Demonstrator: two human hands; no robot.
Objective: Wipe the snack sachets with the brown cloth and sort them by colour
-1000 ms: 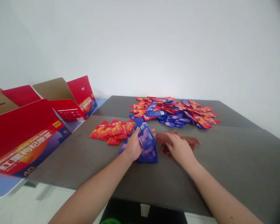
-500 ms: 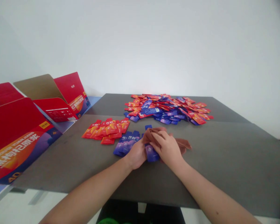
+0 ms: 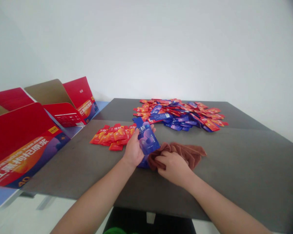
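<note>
Well to the left of the left grip (image 3: 133, 151), opened red cardboard display cartons (image 3: 21, 146) are stood beside the tabletop (image 3: 236, 172), their lids raised and their sides printed with an orange-and-purple band. Just left of and slightly beyond that grip, a loose row of red-orange sachets (image 3: 113, 136) is laid overlapping on the tabletop, not touched by the hand.

The left grip is clamped on a blue-purple sachet (image 3: 147, 138), which is held between thumb and fingers by its lower part and raised off the tabletop. Its long axis is tilted, with the narrow upper end pointing forward and to the left of the grip, and the lower end leaning toward the right hand. The left hand is clearly the nearer one. The sachet is glossy, with white characters and a soft pink-purple pattern on its face.

Just to the right, the right grip (image 3: 173, 168) is closed over a crumpled brown towel (image 3: 185, 153), its fingers gathering the folds against the tabletop. Beyond both grips, a wide heap of mixed red and blue sachets (image 3: 178, 115) is spread.
</note>
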